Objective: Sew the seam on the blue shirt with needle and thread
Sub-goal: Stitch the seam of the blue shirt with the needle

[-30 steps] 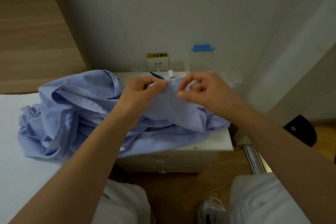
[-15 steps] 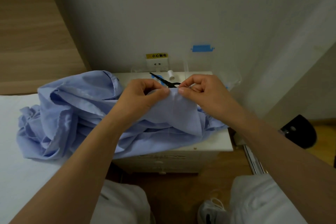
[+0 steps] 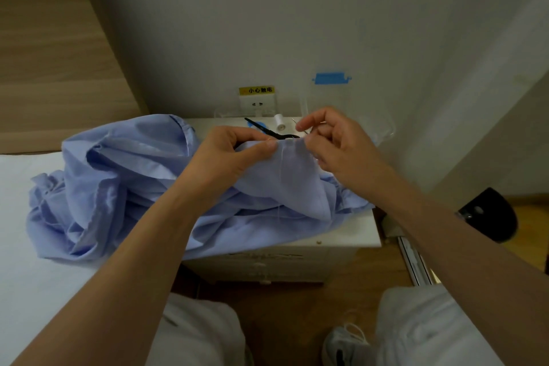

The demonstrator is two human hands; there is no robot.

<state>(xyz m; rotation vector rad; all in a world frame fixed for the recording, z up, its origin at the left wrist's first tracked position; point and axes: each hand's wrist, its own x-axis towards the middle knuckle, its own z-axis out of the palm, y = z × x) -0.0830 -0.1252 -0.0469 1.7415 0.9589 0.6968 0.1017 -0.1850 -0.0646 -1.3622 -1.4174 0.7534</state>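
I'm pinching a raised fold of the blue shirt (image 3: 118, 187) in my left hand (image 3: 231, 157), thumb and forefinger closed on the cloth. My right hand (image 3: 341, 145) is curled just beside it. Its thumb and forefinger are pinching a thin needle (image 3: 297, 123), which barely shows, so the exact hold is hard to read.

Key relation: the folded edge (image 3: 289, 144) is running left to right between my two hands, and the needle is sitting at its right end, just above the cloth. The needle's long axis is tilting up and away toward the wall, roughly across the edge. My right hand is nearer, so the coming stitch looks like its job, going into the fold while my left hand is keeping the cloth taut. A pale thread (image 3: 280, 181) is hanging down the front of the fold. I can't tell where it meets the needle.

The rest of the shirt is lying bunched across the white nightstand (image 3: 353, 235) and onto the bed to the left.

Behind the fold, black scissors (image 3: 267, 131) and a white spool (image 3: 278, 122) are sitting on the nightstand top.

Writing: a yellow label (image 3: 260, 90) above the wall socket (image 3: 258, 104) is reading 小心触电. I'm seeing no brands, and the blue tab (image 3: 330, 79) on the wall is showing no text.
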